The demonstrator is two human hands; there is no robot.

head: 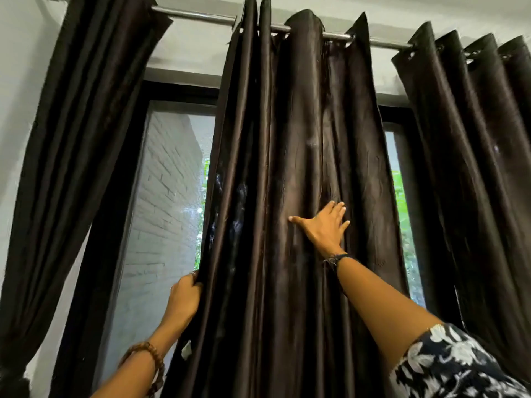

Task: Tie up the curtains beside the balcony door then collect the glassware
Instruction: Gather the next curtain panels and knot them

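Note:
A dark brown satin curtain panel (296, 156) hangs from a metal rod (201, 17) in front of me, bunched into folds. My left hand (185, 294) grips the panel's left edge, fingers curled round the fabric. My right hand (324, 228) lies flat on the folds higher up, fingers spread and straight. A second dark panel (77, 145) hangs at the left, drawn in low down. A third panel (482, 156) hangs at the right. No glassware is in view.
Behind the curtains is a black-framed balcony door (161, 214) with a mesh screen, showing a white brick wall and green leaves outside. A grey wall (14, 81) lies at the far left.

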